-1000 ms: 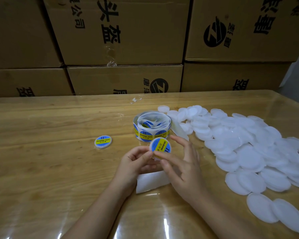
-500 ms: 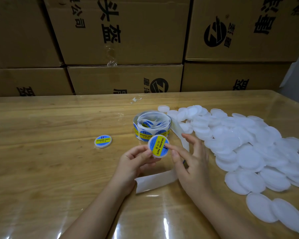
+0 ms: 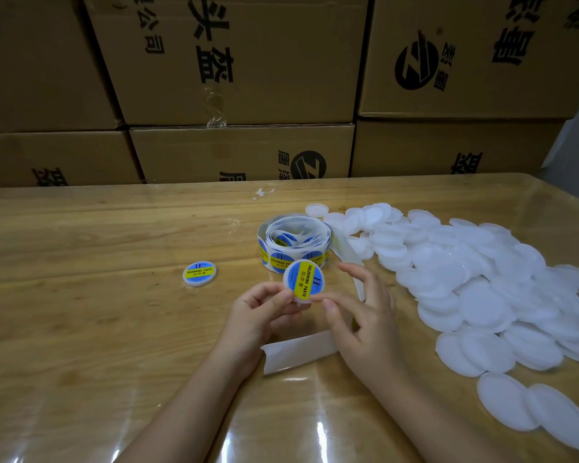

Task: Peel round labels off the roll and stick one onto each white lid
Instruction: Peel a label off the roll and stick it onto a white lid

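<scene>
Head view: over the last second the labelled lid [image 3: 304,279] has turned between the fingers, and its yellow band now stands nearly upright. The right hand [image 3: 365,315] has lifted its fingers off the label. They are spread, with only the thumb touching the lid's lower edge. The left hand [image 3: 261,315] pinches the rim and holds the lid just above both hands, in front of the label roll [image 3: 295,243]. The label looks flat and centred, so this lid seems done. The pile of white lids [image 3: 482,279], right of the right hand, is still to be labelled.

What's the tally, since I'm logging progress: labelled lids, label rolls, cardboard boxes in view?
Labelled lids: 2, one held, one lying apart
Label rolls: 1
Cardboard boxes: 6
Total: 9
</scene>
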The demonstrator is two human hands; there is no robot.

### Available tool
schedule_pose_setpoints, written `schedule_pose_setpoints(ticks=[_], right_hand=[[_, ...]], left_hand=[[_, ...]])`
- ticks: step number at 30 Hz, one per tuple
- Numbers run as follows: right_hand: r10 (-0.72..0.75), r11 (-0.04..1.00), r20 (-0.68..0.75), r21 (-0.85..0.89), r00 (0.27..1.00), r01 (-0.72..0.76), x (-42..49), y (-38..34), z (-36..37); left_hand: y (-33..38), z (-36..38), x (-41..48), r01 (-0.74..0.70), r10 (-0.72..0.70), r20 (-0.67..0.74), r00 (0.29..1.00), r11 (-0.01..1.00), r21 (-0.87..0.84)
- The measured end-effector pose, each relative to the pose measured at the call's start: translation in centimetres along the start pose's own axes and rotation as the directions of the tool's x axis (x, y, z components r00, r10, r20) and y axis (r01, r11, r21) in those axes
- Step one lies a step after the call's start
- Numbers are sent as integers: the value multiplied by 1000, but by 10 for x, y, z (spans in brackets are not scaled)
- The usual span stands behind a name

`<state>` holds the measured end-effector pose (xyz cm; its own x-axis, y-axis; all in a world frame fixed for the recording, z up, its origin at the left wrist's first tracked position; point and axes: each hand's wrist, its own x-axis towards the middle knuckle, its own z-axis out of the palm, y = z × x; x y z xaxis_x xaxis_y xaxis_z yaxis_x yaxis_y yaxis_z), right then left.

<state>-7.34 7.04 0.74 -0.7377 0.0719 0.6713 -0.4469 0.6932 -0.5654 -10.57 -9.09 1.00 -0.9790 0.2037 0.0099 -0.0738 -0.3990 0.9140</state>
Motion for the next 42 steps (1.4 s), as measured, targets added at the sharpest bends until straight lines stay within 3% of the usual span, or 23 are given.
schedule_pose_setpoints(ticks=[5, 11, 18, 26, 36, 42], right_hand=[[82, 996, -34, 31, 996, -80, 2, -1, 5], [32, 999, -28, 15, 999, -31, 1, -4, 9], [64, 996, -44, 66, 997, -61, 1, 1, 7], [82, 994, -25, 75, 996, -80, 1, 1, 8], [87, 994, -64, 66, 994, -82, 1, 4, 7], [141, 986, -66, 95, 988, -134, 1, 7, 9]], left_hand=[[-3, 2, -1, -24, 22, 62, 998, 999, 29], [-6, 3, -1, -84, 72, 107, 992, 991, 107], [-8, 6, 0, -106, 92, 102, 991, 984, 143], [-10, 4, -1, -145, 106, 188, 976, 968, 205], [-15, 3, 2, -146, 102, 192, 976, 962, 231], [-20, 5, 0, -253, 231, 103, 968, 891, 378]])
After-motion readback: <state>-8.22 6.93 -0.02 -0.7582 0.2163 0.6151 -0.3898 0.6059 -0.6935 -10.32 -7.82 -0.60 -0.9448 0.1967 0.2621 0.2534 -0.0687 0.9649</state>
